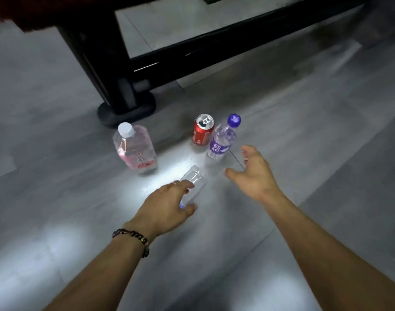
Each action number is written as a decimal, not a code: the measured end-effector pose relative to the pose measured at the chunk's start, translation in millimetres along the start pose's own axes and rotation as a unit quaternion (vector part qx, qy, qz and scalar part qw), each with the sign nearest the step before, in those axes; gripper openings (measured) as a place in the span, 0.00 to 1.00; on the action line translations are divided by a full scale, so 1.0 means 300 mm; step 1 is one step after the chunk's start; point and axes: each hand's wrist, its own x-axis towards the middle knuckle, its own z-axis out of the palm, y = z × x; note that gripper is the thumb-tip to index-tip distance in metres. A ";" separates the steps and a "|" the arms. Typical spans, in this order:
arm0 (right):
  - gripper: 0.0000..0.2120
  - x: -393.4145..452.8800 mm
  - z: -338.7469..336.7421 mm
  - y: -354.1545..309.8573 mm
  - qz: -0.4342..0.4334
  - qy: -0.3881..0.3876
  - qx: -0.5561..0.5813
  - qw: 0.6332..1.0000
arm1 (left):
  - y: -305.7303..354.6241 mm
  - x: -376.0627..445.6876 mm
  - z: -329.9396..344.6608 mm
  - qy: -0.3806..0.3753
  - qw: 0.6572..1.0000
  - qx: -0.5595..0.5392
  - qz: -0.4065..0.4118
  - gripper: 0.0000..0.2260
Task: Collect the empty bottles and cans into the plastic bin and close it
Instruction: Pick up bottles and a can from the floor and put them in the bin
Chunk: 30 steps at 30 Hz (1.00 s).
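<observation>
Head view, frame centre: my left hand [169, 204] grips a clear bottle [192, 182] while my right hand [251, 173], fingers spread, must next close round the purple bottle [222, 140].

Both forearms bare to the frame edge, no sleeves in view. Left wrist: dark chain-link bracelet [132, 237], chunky links with some glints, hanging slightly loose. Left hand [167, 204] and right hand [252, 173]: no gloves. Possible ring on a left finger; too blurred to confirm.
</observation>
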 end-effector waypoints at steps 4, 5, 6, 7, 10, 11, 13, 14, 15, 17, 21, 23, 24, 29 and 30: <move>0.47 0.221 0.127 0.065 0.002 0.050 0.056 0.997 | -0.118 0.209 0.133 0.028 0.999 0.042 0.016 0.33; 0.48 0.257 0.150 0.073 -0.002 0.064 0.068 0.996 | -0.138 0.240 0.167 0.025 0.998 0.053 0.014 0.37; 0.49 0.286 0.168 0.078 -0.008 0.077 0.080 0.994 | -0.153 0.265 0.198 0.023 0.998 0.065 0.007 0.41; 0.50 0.311 0.186 0.082 -0.014 0.086 0.090 0.992 | -0.166 0.284 0.226 0.020 0.997 0.075 -0.007 0.44; 0.46 0.370 0.224 0.096 -0.031 0.107 0.123 0.986 | -0.203 0.316 0.289 0.032 0.995 0.084 -0.043 0.45; 0.42 0.382 0.230 0.096 -0.033 0.112 0.130 0.985 | -0.215 0.320 0.301 0.045 0.994 0.086 -0.047 0.42; 0.34 0.385 0.228 0.093 -0.031 0.119 0.133 0.983 | -0.228 0.319 0.307 0.071 0.993 0.074 -0.053 0.38; 0.33 0.377 0.221 0.091 -0.034 0.119 0.133 0.983 | -0.227 0.313 0.304 0.074 0.994 0.057 -0.059 0.37; 0.32 0.361 0.211 0.089 -0.037 0.119 0.133 0.983 | -0.221 0.301 0.298 0.072 0.995 0.039 -0.065 0.38; 0.30 0.299 0.189 0.086 -0.039 0.118 0.138 0.983 | -0.189 0.253 0.274 0.064 0.995 0.003 -0.080 0.38; 0.31 0.078 0.117 0.060 -0.031 0.111 0.127 0.985 | -0.097 0.065 0.198 0.033 0.994 -0.054 -0.092 0.39; 0.32 -0.057 0.068 0.031 -0.032 0.100 0.112 0.988 | -0.051 -0.065 0.154 0.006 0.993 -0.070 -0.093 0.39; 0.31 -0.131 0.044 0.011 -0.030 0.090 0.102 0.990 | -0.030 -0.138 0.132 -0.007 0.992 -0.078 -0.097 0.40; 0.31 -0.491 -0.039 -0.107 -0.044 0.030 0.054 0.997 | 0.036 -0.521 0.032 -0.022 0.985 -0.115 -0.129 0.39; 0.31 -0.558 -0.045 -0.135 -0.049 0.017 0.051 0.997 | 0.039 -0.596 0.015 -0.018 0.982 -0.125 -0.139 0.39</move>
